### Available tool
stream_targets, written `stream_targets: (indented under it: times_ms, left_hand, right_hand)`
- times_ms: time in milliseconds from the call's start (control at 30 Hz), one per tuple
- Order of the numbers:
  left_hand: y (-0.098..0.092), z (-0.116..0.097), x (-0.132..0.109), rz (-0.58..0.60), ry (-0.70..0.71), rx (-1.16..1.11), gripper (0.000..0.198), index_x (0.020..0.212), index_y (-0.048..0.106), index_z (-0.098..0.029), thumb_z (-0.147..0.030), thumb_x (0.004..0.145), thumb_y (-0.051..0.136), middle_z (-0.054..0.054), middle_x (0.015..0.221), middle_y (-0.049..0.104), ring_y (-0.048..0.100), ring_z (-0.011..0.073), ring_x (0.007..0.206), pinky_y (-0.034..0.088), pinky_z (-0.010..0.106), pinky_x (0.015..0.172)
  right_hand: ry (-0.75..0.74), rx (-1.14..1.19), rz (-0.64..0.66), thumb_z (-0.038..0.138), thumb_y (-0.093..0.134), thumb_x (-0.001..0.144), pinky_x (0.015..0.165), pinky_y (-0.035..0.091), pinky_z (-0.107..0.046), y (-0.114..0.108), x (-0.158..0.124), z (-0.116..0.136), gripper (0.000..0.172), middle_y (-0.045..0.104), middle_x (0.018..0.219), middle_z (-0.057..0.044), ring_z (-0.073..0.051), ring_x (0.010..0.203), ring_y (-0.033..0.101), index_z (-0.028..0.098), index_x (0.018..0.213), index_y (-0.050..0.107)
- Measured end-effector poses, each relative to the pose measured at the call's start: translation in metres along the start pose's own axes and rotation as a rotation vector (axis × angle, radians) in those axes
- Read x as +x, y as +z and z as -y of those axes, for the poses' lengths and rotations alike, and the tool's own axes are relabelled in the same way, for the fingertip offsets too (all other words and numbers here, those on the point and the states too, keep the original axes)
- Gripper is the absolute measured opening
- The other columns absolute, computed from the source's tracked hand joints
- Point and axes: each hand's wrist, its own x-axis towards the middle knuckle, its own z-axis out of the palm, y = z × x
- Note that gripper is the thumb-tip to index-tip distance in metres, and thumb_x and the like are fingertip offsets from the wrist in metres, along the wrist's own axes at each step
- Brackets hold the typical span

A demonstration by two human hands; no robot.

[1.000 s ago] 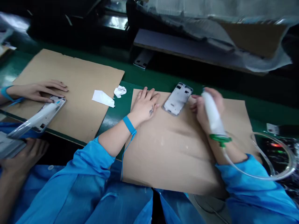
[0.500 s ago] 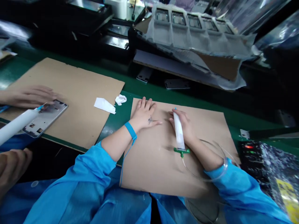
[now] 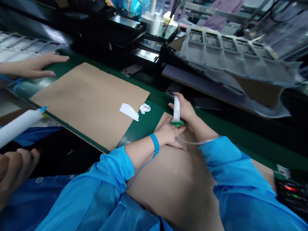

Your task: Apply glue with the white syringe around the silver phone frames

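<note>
My right hand [image 3: 185,109] is closed round a white syringe-like dispenser [image 3: 176,108] with a green collar [image 3: 176,122] and a clear tube [image 3: 192,141] trailing back along my wrist. It reaches forward past the far edge of my cardboard mat [image 3: 183,183], over the green belt [image 3: 216,123]. A dark flat part [image 3: 173,88] lies just beyond its fingertips. My left hand [image 3: 169,136] lies flat and open on the mat, partly under my right wrist. A blue wrist strap [image 3: 154,144] is on that arm.
A second cardboard sheet [image 3: 91,96] lies to the left with white paper scraps [image 3: 129,111] at its edge. A co-worker's hand [image 3: 33,66] rests on the belt; the other [image 3: 14,165] holds a white dispenser [image 3: 19,124]. Bagged trays of frames [image 3: 228,43] stand behind. A box with lit lamps [image 3: 290,189] sits at right.
The metal phone frame has gone from my mat. My right hand carried the dispenser forward over the belt, crossing my left hand. The co-worker's hand left their frame and reached up the belt.
</note>
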Motion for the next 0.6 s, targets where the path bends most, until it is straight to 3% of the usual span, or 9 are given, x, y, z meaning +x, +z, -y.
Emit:
stream_targets:
  times_ms: [133,233,300,400,467,600]
  left_hand:
    - [0.01,0.0,0.003,-0.084,-0.038,0.037,0.102,0.172,0.057,-0.015,-0.081,0.097,0.074,0.025,0.182,0.046,0.034,0.0544,0.175,0.027,0.068,0.144]
    - [0.017,-0.001,0.003,-0.128,-0.047,0.059,0.082,0.166,0.064,-0.013,-0.064,0.103,0.071,0.024,0.175,0.055,0.036,0.0542,0.174,0.026,0.064,0.145]
    - [0.018,-0.002,0.002,-0.142,-0.05,0.066,0.077,0.165,0.066,-0.014,-0.062,0.104,0.069,0.022,0.174,0.057,0.037,0.0538,0.173,0.026,0.064,0.145]
    - [0.017,-0.001,0.0,-0.138,-0.038,0.066,0.103,0.172,0.059,-0.017,-0.082,0.093,0.077,0.023,0.18,0.05,0.034,0.055,0.174,0.022,0.067,0.145]
    - [0.014,-0.001,-0.001,-0.12,-0.022,0.069,0.124,0.176,0.054,-0.019,-0.092,0.081,0.083,0.024,0.185,0.043,0.031,0.0562,0.175,0.019,0.069,0.145]
    - [0.008,-0.001,0.0,-0.027,-0.028,0.07,0.123,0.18,0.047,-0.02,-0.089,0.085,0.083,0.025,0.189,0.035,0.035,0.0539,0.174,0.021,0.067,0.144]
  right_hand:
    - [0.188,-0.058,-0.085,0.046,0.084,0.095,0.111,0.062,-0.067,0.026,0.029,0.001,0.085,0.079,0.141,-0.028,-0.048,0.124,0.08,0.015,0.168,0.054]
    - [0.257,-0.133,-0.169,0.052,0.09,0.092,0.105,0.064,-0.064,0.032,0.029,-0.002,0.09,0.081,0.13,-0.03,-0.047,0.117,0.081,0.012,0.165,0.055]
    - [0.275,-0.196,-0.214,0.053,0.094,0.09,0.107,0.062,-0.065,0.031,0.025,-0.002,0.094,0.079,0.132,-0.032,-0.049,0.123,0.078,0.01,0.164,0.056]
    - [0.317,-0.241,-0.23,0.049,0.095,0.088,0.114,0.057,-0.067,0.026,0.018,-0.002,0.096,0.074,0.141,-0.037,-0.052,0.131,0.075,0.005,0.163,0.056]
    - [0.344,-0.232,-0.223,0.041,0.091,0.09,0.114,0.057,-0.066,0.02,0.014,-0.004,0.088,0.073,0.142,-0.037,-0.051,0.13,0.075,0.004,0.162,0.056]
    - [0.328,-0.185,-0.233,0.031,0.082,0.086,0.111,0.059,-0.064,0.005,-0.001,-0.019,0.078,0.077,0.135,-0.033,-0.05,0.125,0.077,0.007,0.157,0.061]
